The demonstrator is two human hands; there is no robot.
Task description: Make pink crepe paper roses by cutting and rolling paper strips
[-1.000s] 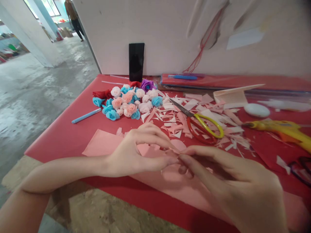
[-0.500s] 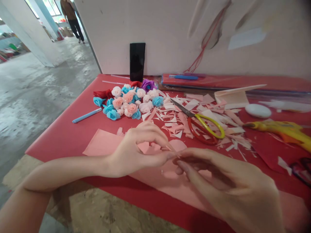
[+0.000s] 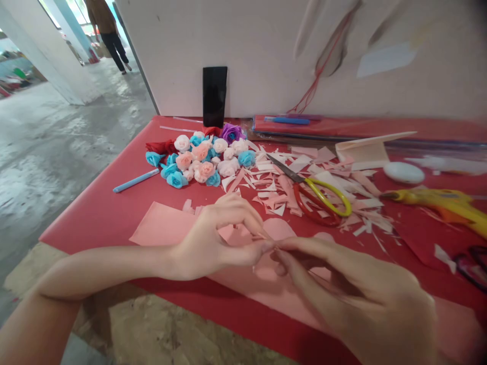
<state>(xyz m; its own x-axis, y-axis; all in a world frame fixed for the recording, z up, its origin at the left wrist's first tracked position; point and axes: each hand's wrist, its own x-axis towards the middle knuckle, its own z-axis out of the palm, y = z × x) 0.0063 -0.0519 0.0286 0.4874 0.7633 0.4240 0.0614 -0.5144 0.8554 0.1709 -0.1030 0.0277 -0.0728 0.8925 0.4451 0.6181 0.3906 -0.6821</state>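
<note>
My left hand is closed in a pinch, thumb and forefinger meeting over the table. Fingertips of my right hand press together right against it. Between them is a small, thin pink paper piece, mostly covered by the fingers. Beneath both hands lies pink crepe paper, with round-edged cut pieces on it. Beyond the hands, scissors with one yellow and one red handle rest on paper scraps. Paper roses in pink, white, blue, red and purple are heaped behind my left hand.
A yellow glue gun lies at right, near a white oval object and dark-handled scissors. A black phone leans on the white panel. A light blue pen lies left. A person walks in the background.
My hands stay pinched together, with only a slight shift of the fingers and of the right hand. The person in the background has walked a bit closer.
</note>
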